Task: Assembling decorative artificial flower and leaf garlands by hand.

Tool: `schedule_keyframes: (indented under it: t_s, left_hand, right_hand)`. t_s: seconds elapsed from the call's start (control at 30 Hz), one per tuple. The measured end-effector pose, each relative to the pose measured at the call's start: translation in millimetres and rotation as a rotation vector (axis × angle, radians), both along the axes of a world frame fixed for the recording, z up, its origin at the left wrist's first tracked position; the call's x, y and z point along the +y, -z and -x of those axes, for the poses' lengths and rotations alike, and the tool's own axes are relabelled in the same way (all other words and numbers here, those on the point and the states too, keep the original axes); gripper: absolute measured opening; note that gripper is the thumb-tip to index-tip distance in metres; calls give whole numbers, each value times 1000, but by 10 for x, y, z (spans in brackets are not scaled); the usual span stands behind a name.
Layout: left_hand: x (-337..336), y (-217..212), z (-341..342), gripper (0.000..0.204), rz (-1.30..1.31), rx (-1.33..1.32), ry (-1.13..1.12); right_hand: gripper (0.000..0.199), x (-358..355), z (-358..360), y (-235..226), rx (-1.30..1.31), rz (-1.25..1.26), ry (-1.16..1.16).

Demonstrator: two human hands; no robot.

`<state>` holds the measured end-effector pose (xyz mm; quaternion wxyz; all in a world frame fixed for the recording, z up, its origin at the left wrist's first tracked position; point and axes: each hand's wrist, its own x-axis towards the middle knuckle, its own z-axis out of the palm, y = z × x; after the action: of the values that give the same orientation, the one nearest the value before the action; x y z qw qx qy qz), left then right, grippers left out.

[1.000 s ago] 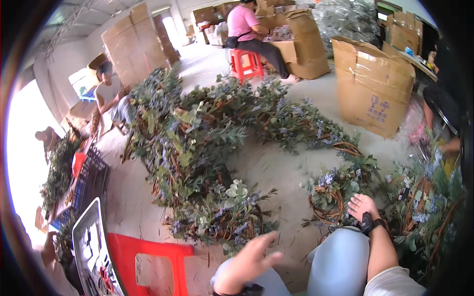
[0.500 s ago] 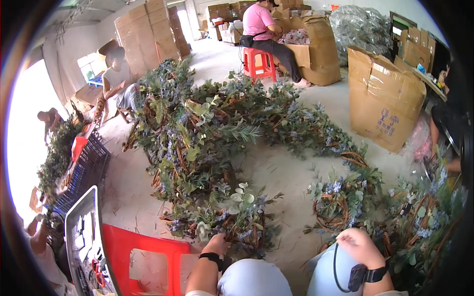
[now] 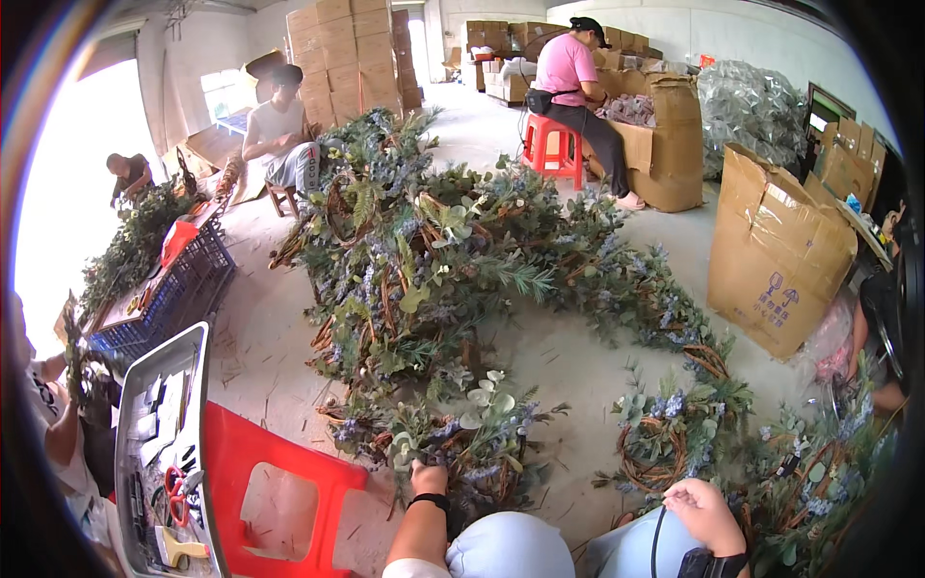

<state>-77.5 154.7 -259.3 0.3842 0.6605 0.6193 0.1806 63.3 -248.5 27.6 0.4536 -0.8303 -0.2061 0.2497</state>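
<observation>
In front of my knees stands a leafy wreath (image 3: 482, 448) with green leaves, blue berry sprigs and brown twigs. My left hand (image 3: 429, 479) is closed on its near left edge, the fingertips partly hidden by foliage. Over my right knee, my right hand (image 3: 705, 512) has its fingers curled together. Whatever they pinch, if anything, is too small to make out. A thin black cable (image 3: 657, 544) loops from the wrist strap up to these fingers. Just beyond the right hand lies a round twig wreath (image 3: 652, 453) with blue berries; another wreath (image 3: 819, 462) is at its right.
A large heap of wreaths (image 3: 414, 241) fills the middle floor. At my left are a red stool (image 3: 275, 482) and a grey tray (image 3: 198, 385) with red-handled scissors (image 3: 175, 496). A cardboard box (image 3: 780, 255) stands at right. Several people sit or work around.
The view has shifted, so most of the room appears farther right and the tray shows more fully. My left hand stays at the wreath's edge; my right hand remains curled above the knee.
</observation>
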Motion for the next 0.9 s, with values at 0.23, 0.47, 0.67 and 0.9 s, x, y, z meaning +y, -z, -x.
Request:
schedule_keyframes:
  t_s: [0.23,0.47,0.67,0.9]
  left_hand:
    - [-215,-972,-76,31,9,-47,-26]
    - [-373,-1889,125,31,-286,-232,24]
    - [-322,-2383,208,25,-178,-1171,163]
    - [-816,-3286,88,31,-999,-529,508]
  right_hand:
    - [10,-60,-17,66,-47,-86,58]
    - [10,-61,51,4,-104,-86,26]
    - [6,21,55,-202,12,-305,27]
    - [12,702,-145,-1043,-566,-563,-145]
